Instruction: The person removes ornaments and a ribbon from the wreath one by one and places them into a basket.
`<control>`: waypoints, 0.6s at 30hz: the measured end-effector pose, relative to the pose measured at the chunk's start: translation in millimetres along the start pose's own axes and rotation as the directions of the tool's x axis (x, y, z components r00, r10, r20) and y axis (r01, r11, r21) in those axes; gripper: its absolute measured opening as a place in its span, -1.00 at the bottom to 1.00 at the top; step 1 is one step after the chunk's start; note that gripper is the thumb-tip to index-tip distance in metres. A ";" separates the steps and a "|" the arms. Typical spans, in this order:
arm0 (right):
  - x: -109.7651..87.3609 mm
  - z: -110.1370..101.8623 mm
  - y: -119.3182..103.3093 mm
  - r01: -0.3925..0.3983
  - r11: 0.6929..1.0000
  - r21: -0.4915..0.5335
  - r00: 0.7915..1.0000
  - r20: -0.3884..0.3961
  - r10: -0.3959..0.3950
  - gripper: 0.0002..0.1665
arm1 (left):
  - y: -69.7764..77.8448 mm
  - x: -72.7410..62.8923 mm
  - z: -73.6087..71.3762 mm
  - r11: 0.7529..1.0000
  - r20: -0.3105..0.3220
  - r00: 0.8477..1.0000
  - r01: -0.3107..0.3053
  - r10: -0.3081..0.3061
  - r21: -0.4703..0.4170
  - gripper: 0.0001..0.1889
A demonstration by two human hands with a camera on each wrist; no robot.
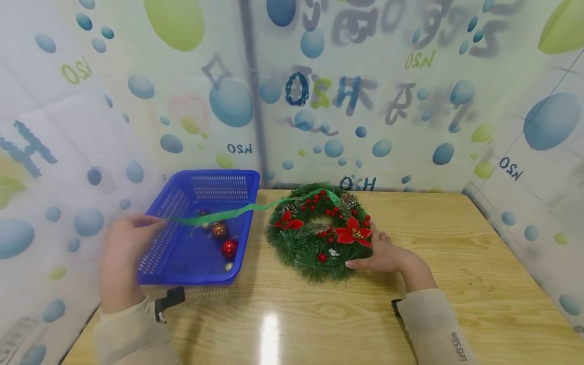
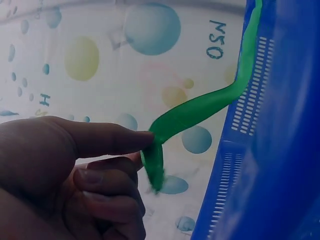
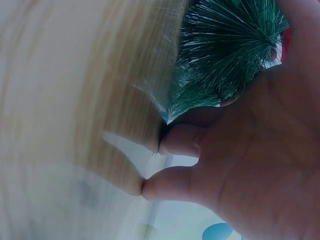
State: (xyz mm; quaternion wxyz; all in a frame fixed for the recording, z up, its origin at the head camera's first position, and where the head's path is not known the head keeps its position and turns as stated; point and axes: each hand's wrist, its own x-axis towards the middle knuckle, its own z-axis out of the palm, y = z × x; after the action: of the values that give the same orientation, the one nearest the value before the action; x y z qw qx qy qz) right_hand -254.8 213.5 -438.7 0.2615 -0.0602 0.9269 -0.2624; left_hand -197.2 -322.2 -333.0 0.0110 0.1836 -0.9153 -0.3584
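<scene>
A green ribbon (image 1: 228, 214) stretches from the top of a Christmas wreath (image 1: 296, 249) across a blue basket. Its loose end is pinched between the thumb and index finger of my left hand (image 1: 130, 248), blurred in the head view above the basket's left side. The left wrist view shows the short tail of the ribbon (image 2: 192, 112) hanging below the fingertips. The wreath lies on the table with red flowers, berries and pine cones. My right hand (image 1: 388, 254) grips its right edge, thumb at the front; two fingertips touch the table in the right wrist view, others are hidden.
The blue plastic basket (image 1: 182, 278) stands on the left of the wooden table (image 1: 456, 263). Inside lie a red bauble (image 1: 229, 248), a brown bauble (image 1: 219, 230) and smaller ornaments. Patterned curtains (image 1: 388, 126) enclose the back and sides.
</scene>
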 end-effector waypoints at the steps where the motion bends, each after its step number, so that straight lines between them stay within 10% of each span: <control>1: -0.1 0.0 -0.2 -0.004 1.000 -0.001 1.000 -0.001 0.004 0.79 | 0.1 0.5 0.3 1.000 0.005 1.000 -0.002 0.002 0.006 -0.41; 11: 0.5 -0.4 -0.4 0.007 1.000 -0.010 1.000 -0.003 -0.007 0.79 | 6.5 -1.0 2.5 1.000 -0.066 0.998 -0.005 0.003 -0.018 -0.45; 18: 1.1 0.4 0.3 0.002 1.000 -0.004 1.000 -0.005 -0.003 0.79 | 43.3 -6.4 29.3 0.995 -0.184 0.979 -0.097 0.088 -0.038 -0.48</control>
State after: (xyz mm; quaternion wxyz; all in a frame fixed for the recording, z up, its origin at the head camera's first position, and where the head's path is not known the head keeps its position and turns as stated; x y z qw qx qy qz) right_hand -255.5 213.3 -439.6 0.2589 -0.0612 0.9279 -0.2611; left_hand -209.8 -271.6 -325.5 0.1153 0.1724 -0.9094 -0.3604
